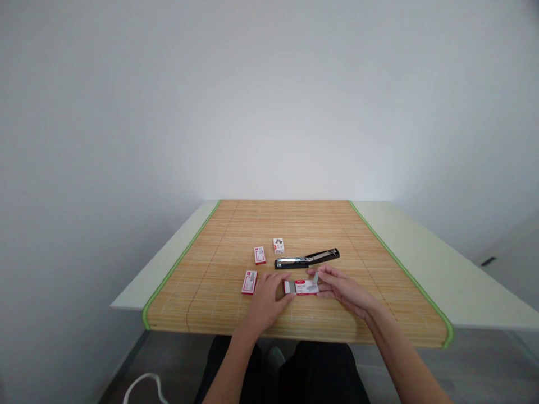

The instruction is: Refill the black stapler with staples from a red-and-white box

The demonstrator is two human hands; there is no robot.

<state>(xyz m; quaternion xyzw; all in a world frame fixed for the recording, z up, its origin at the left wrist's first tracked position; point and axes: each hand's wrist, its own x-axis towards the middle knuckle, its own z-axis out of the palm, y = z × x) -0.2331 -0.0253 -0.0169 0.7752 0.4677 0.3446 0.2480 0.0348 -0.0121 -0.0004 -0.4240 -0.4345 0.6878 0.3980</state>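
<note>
A red-and-white staple box (306, 288) lies on the mat with its tray partly slid out to the left, showing grey staples. My left hand (265, 297) curves around its left end, index finger and thumb at opposite edges. In my right hand (337, 285), a small grey strip of staples (316, 278) is pinched between thumb and finger, above the box's right end. The other right fingers reach beside that end. Just beyond both hands lies a black long-arm stapler (295, 262), opened out with its metal channel exposed.
Two more red-and-white boxes, one near (249, 282) and one farther (260, 255), lie left of the stapler. A small white box (278, 246) stands behind it. A green-edged bamboo mat (295, 219) covers the middle of the white table (396, 235), against a wall.
</note>
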